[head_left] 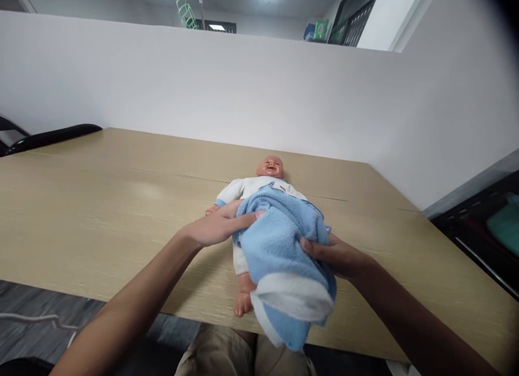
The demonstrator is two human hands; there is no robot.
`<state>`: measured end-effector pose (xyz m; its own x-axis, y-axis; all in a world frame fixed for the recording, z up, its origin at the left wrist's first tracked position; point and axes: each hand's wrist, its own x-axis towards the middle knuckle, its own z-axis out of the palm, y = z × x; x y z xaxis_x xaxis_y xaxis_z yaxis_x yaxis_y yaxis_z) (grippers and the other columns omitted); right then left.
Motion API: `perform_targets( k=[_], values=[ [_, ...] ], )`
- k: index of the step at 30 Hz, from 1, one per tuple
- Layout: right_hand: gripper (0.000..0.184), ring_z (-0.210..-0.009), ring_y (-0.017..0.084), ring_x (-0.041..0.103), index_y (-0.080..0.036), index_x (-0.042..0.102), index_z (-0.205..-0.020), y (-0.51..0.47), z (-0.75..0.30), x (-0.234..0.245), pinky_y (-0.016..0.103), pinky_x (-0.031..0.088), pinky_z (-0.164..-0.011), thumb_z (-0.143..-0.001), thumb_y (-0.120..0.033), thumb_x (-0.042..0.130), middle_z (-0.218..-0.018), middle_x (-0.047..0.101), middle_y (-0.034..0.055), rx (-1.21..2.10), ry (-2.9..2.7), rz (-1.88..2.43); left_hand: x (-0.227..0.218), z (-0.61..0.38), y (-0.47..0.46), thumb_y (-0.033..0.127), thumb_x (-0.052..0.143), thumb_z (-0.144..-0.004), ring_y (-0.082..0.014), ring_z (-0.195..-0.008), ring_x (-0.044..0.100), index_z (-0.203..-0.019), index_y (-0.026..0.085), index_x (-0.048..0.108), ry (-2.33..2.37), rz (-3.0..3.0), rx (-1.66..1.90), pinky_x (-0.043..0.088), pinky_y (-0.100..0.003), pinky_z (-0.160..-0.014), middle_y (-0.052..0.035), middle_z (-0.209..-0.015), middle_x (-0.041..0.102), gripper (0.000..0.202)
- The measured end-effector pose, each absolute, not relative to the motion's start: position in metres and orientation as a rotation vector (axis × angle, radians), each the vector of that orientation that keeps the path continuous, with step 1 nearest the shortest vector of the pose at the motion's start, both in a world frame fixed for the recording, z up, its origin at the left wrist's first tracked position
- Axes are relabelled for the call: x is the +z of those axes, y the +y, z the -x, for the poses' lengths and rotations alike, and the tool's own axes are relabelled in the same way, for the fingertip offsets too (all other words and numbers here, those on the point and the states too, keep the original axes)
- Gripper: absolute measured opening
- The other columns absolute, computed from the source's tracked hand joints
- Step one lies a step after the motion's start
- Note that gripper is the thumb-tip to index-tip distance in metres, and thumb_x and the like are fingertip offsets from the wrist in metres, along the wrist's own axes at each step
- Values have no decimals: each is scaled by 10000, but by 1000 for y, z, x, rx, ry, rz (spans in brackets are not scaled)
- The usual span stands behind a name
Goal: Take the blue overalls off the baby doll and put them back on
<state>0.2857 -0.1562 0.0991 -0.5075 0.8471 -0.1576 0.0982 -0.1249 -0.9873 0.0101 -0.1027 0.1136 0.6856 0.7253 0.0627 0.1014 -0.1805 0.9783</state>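
A baby doll (270, 166) in a white outfit with blue cuffs lies on its back on the table, head toward the wall. Above its body I hold a light blue fleece garment (279, 230) with white trim, bunched up. My left hand (223, 223) grips its left side, thumb on top and fingers partly hidden beneath the cloth. On the other side my right hand (334, 254) pinches the cloth, thumb in front and fingers behind it. The garment covers the doll's middle and one leg; the other bare foot (243, 303) shows near the table's front edge.
The wooden table (121, 214) reaches back to a white partition wall (227, 84). A black chair (57, 138) stands at the left end. Dark shelving (482, 230) with a teal item is at the right. A white cable (36, 317) lies on the floor.
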Motion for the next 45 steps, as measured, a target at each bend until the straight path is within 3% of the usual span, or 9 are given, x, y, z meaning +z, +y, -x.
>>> perform_targets(
  k=[4, 8, 18, 26, 29, 33, 35, 40, 45],
  values=[
    [741, -1346, 354, 666, -222, 731, -1348, -160, -277, 109, 523, 487, -1199, -774, -667, 874, -1354, 756, 135, 1926, -1419, 996, 110, -9, -97, 806, 746, -781, -343, -1185, 697, -1130, 169, 760, 405, -1714, 411, 572, -449, -1048, -117, -1091, 784, 726],
    [697, -1330, 336, 678, -225, 711, -1387, -159, -275, 115, 500, 502, -1182, -830, -619, 850, -1346, 759, 123, 1977, -1483, 934, 108, -3, -100, 713, 790, -804, -333, -963, 778, -939, 199, 809, 238, -1628, 130, 649, -412, -864, -121, -854, 796, 532],
    [928, -1378, 363, 624, -231, 601, -1497, -179, -289, 102, 491, 511, -1156, -721, -631, 917, -1438, 696, 114, 2008, -1579, 926, 92, 4, -136, 563, 792, -884, -206, -716, 707, -804, 175, 750, 344, -1474, 472, 623, -328, -781, -63, -732, 740, 398],
    [1084, -1419, 362, 577, -277, 568, -1550, -197, -277, 100, 450, 477, -1198, -580, -309, 1050, -1454, 690, 76, 1910, -1741, 1056, 86, 8, -189, 482, 885, -804, -280, -1125, 722, -1343, 184, 683, 745, -1422, 516, 588, -387, -1002, -102, -1243, 774, 648],
    [982, -1299, 332, 668, -300, 619, -1499, -199, -276, 104, 391, 553, -1096, -608, -268, 1032, -1395, 727, 59, 1927, -1757, 1081, 90, 5, -195, 416, 962, -695, -307, -1204, 696, -1402, 228, 649, 862, -1533, 469, 558, -423, -1080, -97, -1372, 726, 795],
    [998, -1316, 334, 658, -318, 600, -1500, -203, -276, 104, 365, 548, -1110, -601, -244, 1026, -1455, 689, 58, 1864, -1781, 1069, 95, -3, -193, 400, 935, -732, -270, -1075, 736, -1330, 235, 689, 881, -1597, 463, 597, -390, -1003, -85, -1366, 727, 667],
    [920, -1324, 336, 654, -337, 605, -1488, -205, -273, 102, 365, 547, -1116, -658, -294, 1001, -1471, 677, 54, 1802, -1790, 1072, 94, -6, -192, 363, 879, -793, -257, -1026, 740, -1274, 229, 708, 872, -1644, 502, 600, -382, -981, -70, -1253, 767, 528],
    [277, -1028, 299, 752, -271, 779, -1161, -203, -261, 83, 385, 625, -919, -911, -386, 747, -1175, 802, 63, 1459, -1762, 1321, 76, -13, -191, 319, 710, -924, -274, -1045, 721, -1145, 215, 713, 1012, -1716, 608, 582, -391, -973, -64, -1088, 784, 244],
    [100, -829, 260, 721, -194, 715, -847, -187, -250, 56, 368, 603, -806, -854, -285, 675, -871, 783, 52, 1125, -1691, 1496, 56, -23, -179, 440, 583, -1042, -284, -1180, 675, -1181, 232, 687, 1171, -1768, 681, 505, -398, -1049, -68, -1257, 748, 271]
  ],
)
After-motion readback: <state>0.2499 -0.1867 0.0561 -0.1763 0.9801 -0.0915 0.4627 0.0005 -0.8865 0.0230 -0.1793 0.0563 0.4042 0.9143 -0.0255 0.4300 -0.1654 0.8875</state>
